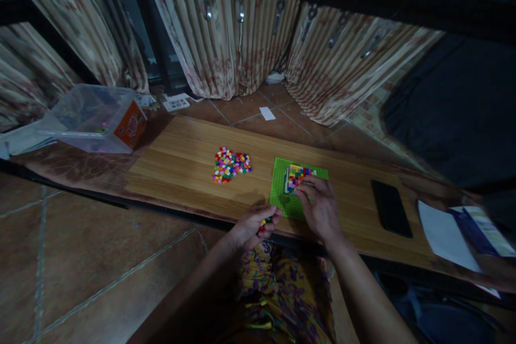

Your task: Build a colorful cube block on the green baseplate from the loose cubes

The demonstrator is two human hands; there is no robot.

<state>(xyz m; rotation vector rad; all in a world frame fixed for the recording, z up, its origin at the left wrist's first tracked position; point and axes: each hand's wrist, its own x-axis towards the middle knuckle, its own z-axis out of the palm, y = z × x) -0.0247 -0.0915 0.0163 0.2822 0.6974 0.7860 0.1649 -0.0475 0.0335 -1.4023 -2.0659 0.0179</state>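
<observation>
A green baseplate (278, 185) lies on the wooden board, bearing a block built of many coloured toy bricks (297, 173). My right hand (320, 201) is over the plate, its thumb and fingers closed at the near right side of the block; whether a small brick is pinched there is hidden. My left hand (260, 224) is curled near the board's front edge, just left of the plate, with several small coloured bricks (264, 224) in its fingers. A loose pile of small bricks (230, 164) lies on the board to the left of the plate.
On the wooden board (173, 156) a black phone (391, 208) lies at right, with papers (445, 234) beyond it. A clear plastic box (97, 118) with an orange label stands at left. Curtains (226, 43) hang behind, below a dark bar with metal hooks.
</observation>
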